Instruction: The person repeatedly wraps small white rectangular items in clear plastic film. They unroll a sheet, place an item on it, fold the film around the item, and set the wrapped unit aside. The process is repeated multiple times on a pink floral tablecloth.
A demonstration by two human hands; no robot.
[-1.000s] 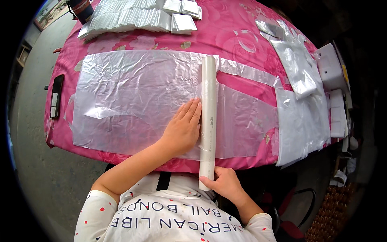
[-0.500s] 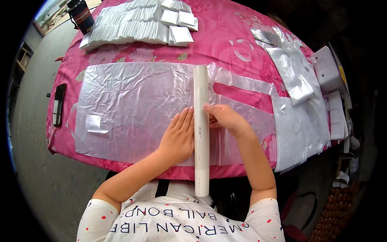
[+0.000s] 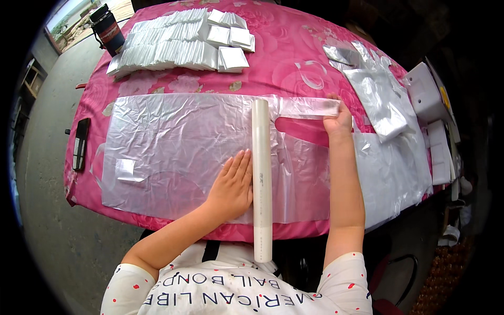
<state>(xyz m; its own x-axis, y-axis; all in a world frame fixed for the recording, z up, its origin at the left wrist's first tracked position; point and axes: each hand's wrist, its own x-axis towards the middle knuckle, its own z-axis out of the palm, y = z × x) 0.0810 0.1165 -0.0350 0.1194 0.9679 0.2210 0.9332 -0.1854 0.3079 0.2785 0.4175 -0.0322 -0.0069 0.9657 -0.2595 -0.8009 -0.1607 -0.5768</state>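
A clear plastic vest bag (image 3: pixel 173 136) lies spread flat over the table. Across it rests a white plastic pipe (image 3: pixel 261 184), its near end sticking out past the table edge. My left hand (image 3: pixel 233 181) lies flat on the bag, fingers stretched and together, right against the pipe's left side. To the right of the pipe, my right hand (image 3: pixel 339 116) has its fingers closed on the end of the bag's far handle strap (image 3: pixel 307 107). A small shiny folded square (image 3: pixel 126 170) lies on the bag's left part.
Rows of folded white packets (image 3: pixel 178 44) stand at the back left beside a dark tumbler (image 3: pixel 107 30). A black phone-like device (image 3: pixel 81 144) lies at the left edge. More plastic bags (image 3: pixel 378 105) and white plastic boxes (image 3: pixel 424 89) occupy the right side of the pink tablecloth (image 3: pixel 283 58).
My right hand has left the pipe, moved right and away from me, and taken hold of the far handle strap. My left hand stays flat beside the pipe. The view has shifted slightly.
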